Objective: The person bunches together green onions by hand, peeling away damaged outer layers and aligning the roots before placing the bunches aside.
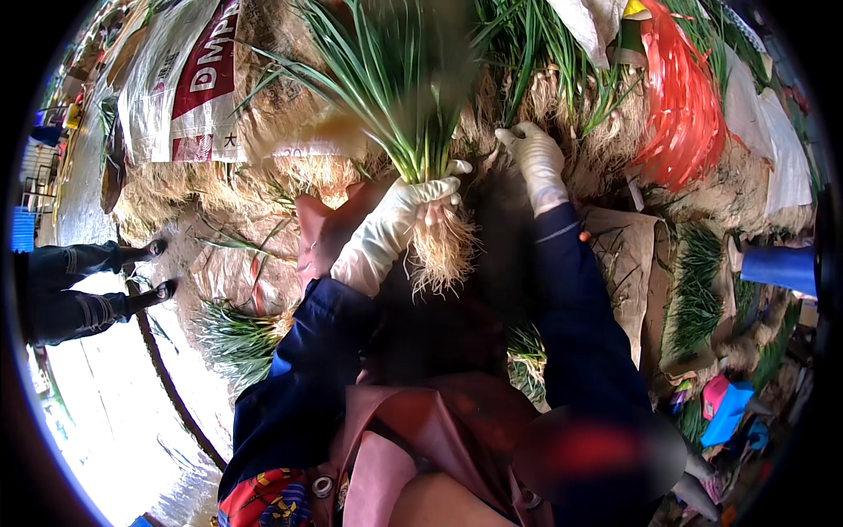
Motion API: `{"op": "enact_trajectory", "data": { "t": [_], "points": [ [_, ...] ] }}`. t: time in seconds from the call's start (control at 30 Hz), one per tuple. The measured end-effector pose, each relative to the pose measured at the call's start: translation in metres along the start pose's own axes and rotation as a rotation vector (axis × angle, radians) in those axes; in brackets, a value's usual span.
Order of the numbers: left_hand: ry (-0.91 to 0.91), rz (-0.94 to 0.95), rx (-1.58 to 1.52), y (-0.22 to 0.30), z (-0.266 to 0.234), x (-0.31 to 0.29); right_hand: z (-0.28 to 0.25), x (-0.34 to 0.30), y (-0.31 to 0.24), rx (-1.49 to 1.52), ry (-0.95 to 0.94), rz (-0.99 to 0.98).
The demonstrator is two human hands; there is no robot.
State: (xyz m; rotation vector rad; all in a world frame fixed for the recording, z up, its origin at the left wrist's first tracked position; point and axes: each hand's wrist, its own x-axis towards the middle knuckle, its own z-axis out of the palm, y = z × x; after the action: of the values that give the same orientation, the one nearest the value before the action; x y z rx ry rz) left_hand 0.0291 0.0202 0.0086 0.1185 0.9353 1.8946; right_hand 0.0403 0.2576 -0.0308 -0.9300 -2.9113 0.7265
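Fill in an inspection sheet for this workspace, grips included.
Surface: floor, glaringly bright at left.
Job's things: bunch, green-leaved, pale roots hanging free; pile of similar rooted plants ahead.
Clutter: printed sack at upper left; red strips at upper right.
Left grip: gloved, closed around the bunch just above its roots.
Right grip: gloved, at the pile; whether it pinches anything is unclear.
Cables: nothing seen for certain.
Surroundings: another person's legs at far left.
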Motion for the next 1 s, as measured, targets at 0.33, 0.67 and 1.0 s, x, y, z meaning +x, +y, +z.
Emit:
{"op": "enact_trajectory", "data": {
  "t": [0.33, 0.67, 1.0],
  "points": [
    [-0.001, -0.115, -0.030, -0.010, 0.019, -0.005, 0.013, -0.058, -0.003, 0.920, -0.207, -0.236],
    [0.104, -0.187, 0.174, -0.016, 0.008, -0.017, 0.000, -0.045, 0.083, -0.503, -0.482, 0.059],
    [0.127, -0.050, 0.237, -0.026, 0.013, -0.022, -0.071, 0.034, -0.084, -0.727, 0.265, -0.921]
  ]
}}
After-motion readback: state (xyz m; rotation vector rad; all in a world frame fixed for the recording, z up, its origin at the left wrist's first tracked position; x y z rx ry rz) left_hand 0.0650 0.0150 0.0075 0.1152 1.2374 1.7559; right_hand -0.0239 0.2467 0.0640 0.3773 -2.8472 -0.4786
